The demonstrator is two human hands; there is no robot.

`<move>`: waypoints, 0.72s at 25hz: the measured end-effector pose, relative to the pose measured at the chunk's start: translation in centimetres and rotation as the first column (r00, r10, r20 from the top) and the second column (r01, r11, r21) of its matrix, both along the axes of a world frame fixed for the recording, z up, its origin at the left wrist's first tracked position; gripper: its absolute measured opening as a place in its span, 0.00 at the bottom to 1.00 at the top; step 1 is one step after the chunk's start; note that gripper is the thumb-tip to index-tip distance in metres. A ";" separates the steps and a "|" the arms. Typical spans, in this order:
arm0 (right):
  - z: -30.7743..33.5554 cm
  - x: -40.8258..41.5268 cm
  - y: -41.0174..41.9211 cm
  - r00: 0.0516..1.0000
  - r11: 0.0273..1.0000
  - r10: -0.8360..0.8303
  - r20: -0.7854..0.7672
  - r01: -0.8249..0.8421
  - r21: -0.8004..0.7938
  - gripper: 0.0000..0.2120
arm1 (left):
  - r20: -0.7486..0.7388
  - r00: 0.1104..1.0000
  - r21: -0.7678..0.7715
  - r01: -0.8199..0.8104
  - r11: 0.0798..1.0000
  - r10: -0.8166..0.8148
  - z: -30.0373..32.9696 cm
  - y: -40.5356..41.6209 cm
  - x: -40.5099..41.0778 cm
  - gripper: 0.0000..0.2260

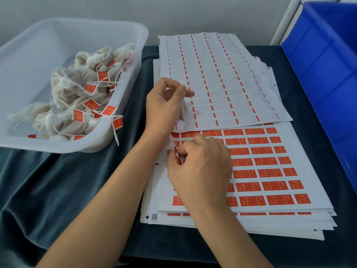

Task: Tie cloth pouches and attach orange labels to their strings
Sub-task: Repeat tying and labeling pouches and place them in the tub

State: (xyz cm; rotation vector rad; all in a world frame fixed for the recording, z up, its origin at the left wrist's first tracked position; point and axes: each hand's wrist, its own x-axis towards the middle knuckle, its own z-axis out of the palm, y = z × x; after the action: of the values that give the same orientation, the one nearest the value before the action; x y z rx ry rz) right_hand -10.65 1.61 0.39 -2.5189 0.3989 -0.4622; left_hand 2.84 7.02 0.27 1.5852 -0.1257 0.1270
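My left hand (166, 105) grips a small white cloth pouch (183, 111) above the label sheets, its fingers curled round the pouch top. My right hand (201, 165) pinches an orange label (178, 158) at the left edge of the sheet of orange labels (266, 171); the label is partly hidden by my fingers. A bit of white cloth or string (170, 147) shows between the two hands. Several tied pouches with orange labels (81, 101) lie heaped in the clear plastic tub (123, 89) at the left.
A used label sheet (222, 78) with only orange strips left lies on the far part of the sheet stack. A blue plastic crate (328, 74) stands along the right. A dark velvet cloth (67, 180) covers the table.
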 end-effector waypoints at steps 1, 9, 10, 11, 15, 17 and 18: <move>0.0 0.1 -0.1 1.000 1.000 0.003 -0.005 -0.003 0.017 0.13 | -0.003 1.000 -0.002 -0.002 1.000 0.002 0.0 0.0 0.0 0.06; -0.4 0.8 -0.7 0.996 0.992 -0.040 -0.073 0.048 0.116 0.12 | -0.021 1.000 0.000 -0.003 1.000 0.003 0.0 0.1 0.0 0.06; -0.5 0.9 -0.8 0.996 0.992 -0.047 -0.082 0.056 0.111 0.12 | -0.024 1.000 -0.003 -0.001 1.000 0.001 0.1 0.1 0.0 0.06; -0.6 0.9 -0.8 0.995 0.993 -0.050 -0.090 0.059 0.106 0.12 | -0.025 1.000 -0.001 -0.002 1.000 0.002 0.1 0.1 0.0 0.06; -0.9 0.9 -0.9 0.993 0.990 -0.050 -0.106 0.063 0.123 0.12 | -0.032 0.999 0.005 -0.003 1.000 0.003 0.0 0.2 0.1 0.05; -0.9 0.9 -0.9 0.994 0.988 -0.060 -0.093 0.072 0.137 0.12 | -0.041 0.999 0.011 -0.004 1.000 0.005 0.0 0.1 0.2 0.05; -0.9 0.9 -0.9 0.995 0.987 -0.060 -0.083 0.072 0.146 0.12 | -0.047 0.999 0.016 -0.005 1.000 0.006 -0.1 0.1 0.1 0.05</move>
State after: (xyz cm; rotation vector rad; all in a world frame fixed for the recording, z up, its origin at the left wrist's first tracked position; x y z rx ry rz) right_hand -9.79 0.73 -0.50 -2.3899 0.5292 -0.3457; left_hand 2.98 7.13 0.21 1.6028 -0.0863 0.0931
